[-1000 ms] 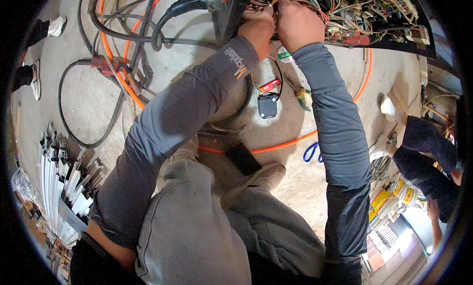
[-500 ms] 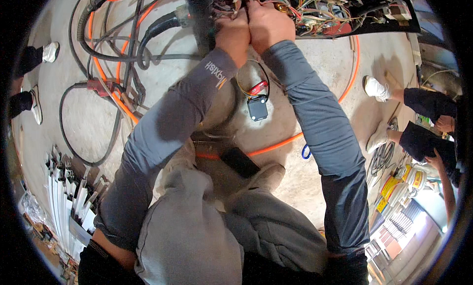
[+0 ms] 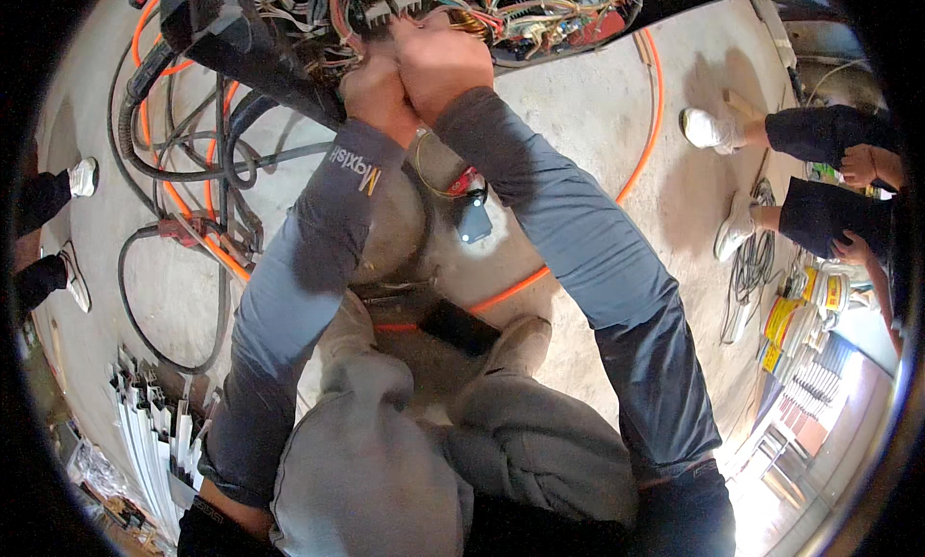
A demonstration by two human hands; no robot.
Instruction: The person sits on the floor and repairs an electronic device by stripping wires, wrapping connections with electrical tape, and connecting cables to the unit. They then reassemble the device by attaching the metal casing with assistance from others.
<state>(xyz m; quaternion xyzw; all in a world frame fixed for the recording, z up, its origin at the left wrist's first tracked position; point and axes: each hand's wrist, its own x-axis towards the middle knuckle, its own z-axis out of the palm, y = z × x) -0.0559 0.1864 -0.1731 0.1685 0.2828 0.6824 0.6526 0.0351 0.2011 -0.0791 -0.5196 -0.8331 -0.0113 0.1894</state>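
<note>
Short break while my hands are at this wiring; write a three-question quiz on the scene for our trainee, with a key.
1. Where are the left hand and right hand?
a) On a white shoe
b) At the exposed wiring
c) On the metal strips

2. True or false: in the picture, the small dark box on the floor shows between the two forearms.

3. Fill in the colour: the long curved line on the floor to the right of the box is ____.

Key: 1 b; 2 true; 3 orange.
</note>
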